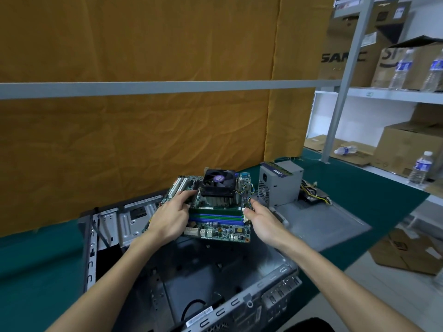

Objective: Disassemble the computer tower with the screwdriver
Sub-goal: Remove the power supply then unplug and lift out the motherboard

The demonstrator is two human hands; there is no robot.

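Motherboard (pixel 215 212) was out of the case and held in the air over the open computer tower (pixel 191 283), which lay on its side on the green desk (pixel 36 271). Board was roughly level, near edge toward the camera.

Left hand (pixel 171 218) gripped the board's left edge, thumb on the top face near the white expansion slots (pixel 177 186), remaining fingers curled under. Right hand (pixel 260 222) grasped the right edge beside the memory slots (pixel 213 218), fingertips curled round the board's rim. Both forearms were bare and reached in from the bottom of the frame.

On the board: black cooling fan (pixel 218 182) sitting on a finned metal heatsink (pixel 219 200), green and blue memory slots running across in front of it, white power connectors along the near edge.

The tower's interior was visible beneath the board: dark metal floor with standoff holes, a drive cage (pixel 129 219) at left, the slotted rear panel (pixel 239 305) nearest the camera.

Grey power supply (pixel 279 183) stood on a flat grey side panel (pixel 318 221) just right of the board, its cable bundle (pixel 314 192) trailing behind.

Background: orange cloth (pixel 143 116) hung behind the desk; a shelf (pixel 383 94) at right carried cardboard boxes (pixel 347 58) and water bottles (pixel 402 68).

Screwdriver was not identifiable in the frame.
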